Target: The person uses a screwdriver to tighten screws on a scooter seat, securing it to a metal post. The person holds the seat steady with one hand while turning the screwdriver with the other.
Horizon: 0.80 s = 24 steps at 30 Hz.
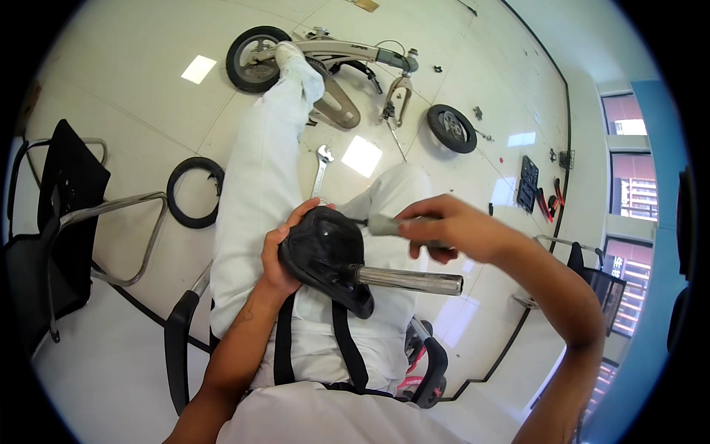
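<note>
A black bicycle saddle [322, 240] lies over my lap, its underside turned up. From it a silver seat post [414, 280] sticks out to the right. My left hand [279, 251] is closed round the saddle's left edge. In my right hand [447, 228] is a screwdriver [382, 225] with a grey handle. Its shaft points left at the saddle's right edge; whether the tip touches cannot be made out. An adjustable wrench [320, 172] is just beyond the saddle, between my legs.
A partly dismantled folding bike frame [347, 50] with one wheel lies ahead by my left foot. Around it are a loose wheel [451, 129], a bare tyre [194, 194] and a dark tool case [527, 183]. A black chair [66, 185] stands at left.
</note>
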Tool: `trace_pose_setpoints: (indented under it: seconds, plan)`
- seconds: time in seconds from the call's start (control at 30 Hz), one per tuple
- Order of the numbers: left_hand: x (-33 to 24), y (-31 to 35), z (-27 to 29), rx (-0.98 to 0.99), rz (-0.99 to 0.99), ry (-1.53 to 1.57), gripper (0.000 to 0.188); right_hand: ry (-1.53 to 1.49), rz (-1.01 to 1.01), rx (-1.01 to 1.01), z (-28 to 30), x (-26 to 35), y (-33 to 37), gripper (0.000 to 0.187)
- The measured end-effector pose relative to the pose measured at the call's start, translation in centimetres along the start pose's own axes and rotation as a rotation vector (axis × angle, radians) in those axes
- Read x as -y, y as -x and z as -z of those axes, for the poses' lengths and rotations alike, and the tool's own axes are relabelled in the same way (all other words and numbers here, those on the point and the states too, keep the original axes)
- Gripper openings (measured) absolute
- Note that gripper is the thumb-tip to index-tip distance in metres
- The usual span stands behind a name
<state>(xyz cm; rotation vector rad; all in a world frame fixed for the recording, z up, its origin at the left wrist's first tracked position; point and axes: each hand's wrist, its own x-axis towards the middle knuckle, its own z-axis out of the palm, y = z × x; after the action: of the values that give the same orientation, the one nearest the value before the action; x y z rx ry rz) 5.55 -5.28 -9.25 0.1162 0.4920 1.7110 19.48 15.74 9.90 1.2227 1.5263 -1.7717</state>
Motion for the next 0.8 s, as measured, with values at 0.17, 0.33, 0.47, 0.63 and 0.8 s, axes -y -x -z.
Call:
trace_pose_setpoints:
  seconds: [0.17, 0.33, 0.47, 0.63, 0.8]
  plan:
    - [-0.5, 0.0, -0.7, 0.041, 0.014, 0.132, 0.079, -0.041, 0.349, -0.112, 2.1, -2.4, -0.7, 0.039]
    - [-2.0, 0.7, -0.9, 0.087, -0.005, 0.168, 0.081, -0.11, 0.333, -0.077, -2.1, -7.6, -5.3, 0.037]
    - [-1.9, -0.6, -1.2, 0.087, 0.053, 0.264, 0.072, -0.262, 0.548, -0.214, -5.7, -11.3, -7.3, 0.058]
    - [-2.8, -4.5, -2.7, 0.082, 0.122, 0.348, 0.069, -0.107, 0.598, -0.609, -5.4, -11.1, -9.6, 0.069]
    - [-5.0, -8.7, -5.9, 0.185, 0.141, 0.123, 0.067, -0.2, 0.679, -0.726, -3.0, -11.7, -10.7, 0.065]
